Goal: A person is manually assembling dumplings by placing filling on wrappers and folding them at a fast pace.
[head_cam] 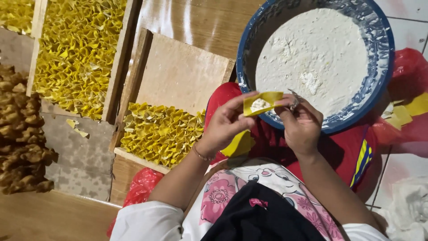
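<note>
Both the left hand [225, 127] and right hand [299, 125] pinch a yellow wrapper [262, 103], whose white filling [260, 105] may squeeze out if folded unevenly.

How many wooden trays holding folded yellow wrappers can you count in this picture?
3: a big tray at upper left, a smaller, part-filled one beside the left hand, and a sliver of a third at the top-left corner. More may lie out of view.

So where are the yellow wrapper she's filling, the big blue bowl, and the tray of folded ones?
yellow wrapper [262, 103], head view, on the white filling at its middle.
blue bowl [382, 40], head view, on its right rim.
wooden tray of folded pieces [140, 159], head view, on its near wooden edge.
</note>
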